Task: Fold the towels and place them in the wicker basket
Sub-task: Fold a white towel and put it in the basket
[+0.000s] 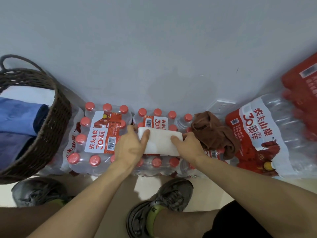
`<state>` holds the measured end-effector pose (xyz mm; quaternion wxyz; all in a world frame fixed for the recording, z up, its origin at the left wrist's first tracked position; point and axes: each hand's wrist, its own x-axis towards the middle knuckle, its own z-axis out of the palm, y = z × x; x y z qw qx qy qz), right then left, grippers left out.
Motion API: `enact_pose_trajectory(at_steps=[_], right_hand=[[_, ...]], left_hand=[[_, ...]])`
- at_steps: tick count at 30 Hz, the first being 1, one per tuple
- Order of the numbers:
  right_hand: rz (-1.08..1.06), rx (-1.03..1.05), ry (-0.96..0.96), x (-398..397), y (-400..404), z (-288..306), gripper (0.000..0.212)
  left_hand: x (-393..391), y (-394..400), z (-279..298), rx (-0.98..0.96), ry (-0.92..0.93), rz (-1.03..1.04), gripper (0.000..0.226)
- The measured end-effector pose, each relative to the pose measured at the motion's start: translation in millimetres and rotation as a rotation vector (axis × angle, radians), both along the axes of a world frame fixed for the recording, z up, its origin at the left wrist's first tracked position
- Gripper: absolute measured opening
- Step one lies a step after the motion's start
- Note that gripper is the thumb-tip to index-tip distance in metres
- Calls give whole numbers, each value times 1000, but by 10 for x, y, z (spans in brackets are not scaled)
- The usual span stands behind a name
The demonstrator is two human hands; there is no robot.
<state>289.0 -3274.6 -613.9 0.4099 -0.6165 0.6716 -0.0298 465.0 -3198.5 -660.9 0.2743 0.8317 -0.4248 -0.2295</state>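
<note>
From the head camera, the left hand [131, 145] and right hand [186, 146] each pinch an end of the folded white towel [160, 143], lying at centre on the shrink-wrapped water bottle packs [103, 134]; the fold looks finished. Next comes a lift toward nine o'clock into the wicker basket [51, 127], already holding blue towels [18, 117], clearing its raised rim over open room, while the crumpled brown towel [212, 133] waits at three o'clock.

- We see shrink-wrapped packs of water bottles [101, 134] standing on a pale floor [149, 186].
- On the packs lie a folded white towel [160, 143] and a crumpled brown towel [212, 133].
</note>
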Motion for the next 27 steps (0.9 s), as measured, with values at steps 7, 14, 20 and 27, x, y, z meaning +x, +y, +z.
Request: enact_pose_trajectory(at_steps=[7, 14, 20, 27], right_hand=[[-55, 268, -44, -64, -70, 32, 58], [-58, 495, -117, -122, -92, 127, 23], [93, 618, -73, -159, -121, 238, 21], [376, 702, -320, 29, -350, 827, 60]], left_hand=[[21, -23, 103, 241, 3, -122, 60], [194, 20, 324, 307, 452, -74, 36], [227, 195, 458, 367, 1029, 86, 58], [583, 72, 946, 136, 1466, -21, 61]])
